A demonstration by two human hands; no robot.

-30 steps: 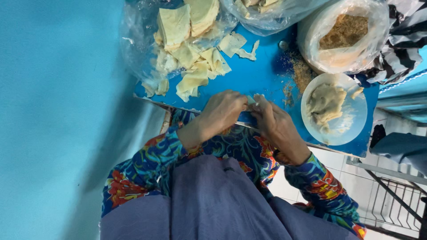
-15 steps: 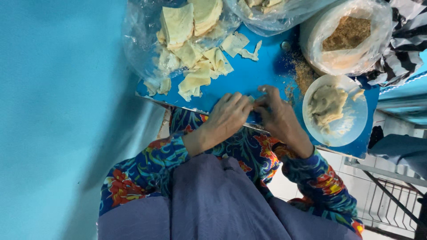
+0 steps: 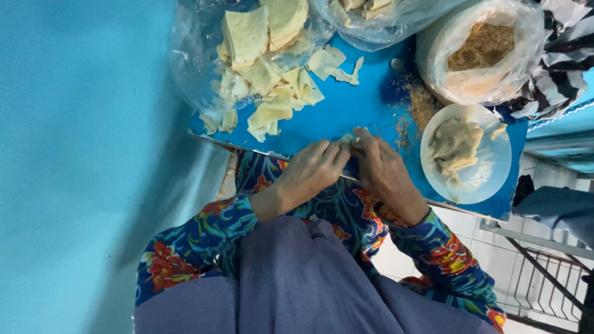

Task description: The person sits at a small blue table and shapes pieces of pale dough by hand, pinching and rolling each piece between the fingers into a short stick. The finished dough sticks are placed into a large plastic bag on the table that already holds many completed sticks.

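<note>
Two hands meet at the near edge of the blue bench (image 3: 365,99): left hand (image 3: 312,173) and right hand (image 3: 383,170), fingertips pinched together on a small pale wrapper piece (image 3: 348,140), barely visible between them, likely held close for folding. Beyond the left hand, loose wrappers (image 3: 272,86); just right, a filling bowl (image 3: 465,154).

Bare hands here, left hand (image 3: 312,170) and right hand (image 3: 385,173), with long dark-blue sleeves (image 3: 198,238) splashed in red flowers and teal leaves, over a plain greyish-purple garment (image 3: 297,284).
</note>
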